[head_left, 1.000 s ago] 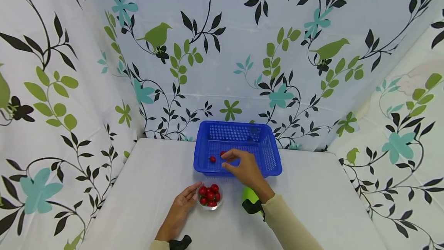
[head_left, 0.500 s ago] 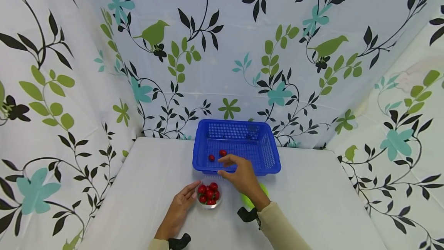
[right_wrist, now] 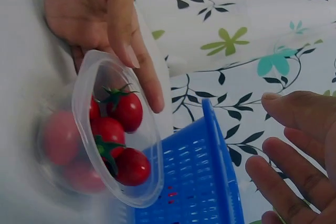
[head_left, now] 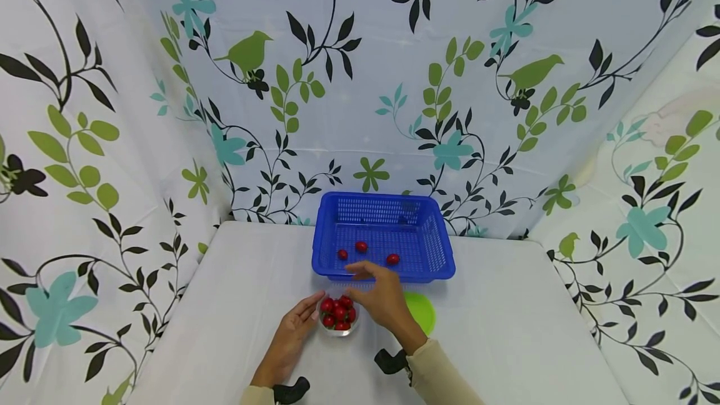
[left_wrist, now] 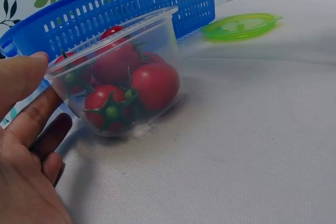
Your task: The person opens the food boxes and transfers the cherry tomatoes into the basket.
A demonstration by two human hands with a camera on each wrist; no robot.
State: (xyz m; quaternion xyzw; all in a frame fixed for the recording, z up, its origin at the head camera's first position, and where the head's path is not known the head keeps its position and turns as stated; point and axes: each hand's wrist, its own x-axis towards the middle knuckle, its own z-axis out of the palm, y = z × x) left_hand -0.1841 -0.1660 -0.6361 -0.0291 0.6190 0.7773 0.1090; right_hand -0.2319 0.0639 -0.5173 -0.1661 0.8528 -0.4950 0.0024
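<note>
A clear plastic tub (head_left: 339, 334) with several red tomatoes (left_wrist: 156, 84), green stems on some, stands on the white table. My left hand (head_left: 292, 333) rests against the tub's left side, thumb (left_wrist: 30, 73) at the rim and the other fingers loosely extended. My right hand (head_left: 388, 299) hovers at the tub's right edge, in front of the basket. Its fingers (right_wrist: 294, 174) are spread with nothing between them. Three tomatoes (head_left: 392, 259) lie on the floor of the blue plastic basket (head_left: 405, 236) behind the tub.
A bright green round lid (head_left: 422, 313) lies on the white-covered table (head_left: 506, 317), partly behind the right forearm. Patterned curtains (head_left: 337, 111) with leaves and birds hang close behind the basket and along both sides.
My right hand has come back from over the basket toward the tub, uncovering a third tomato in the basket and more of the green lid. The left hand stays at the tub.
</note>
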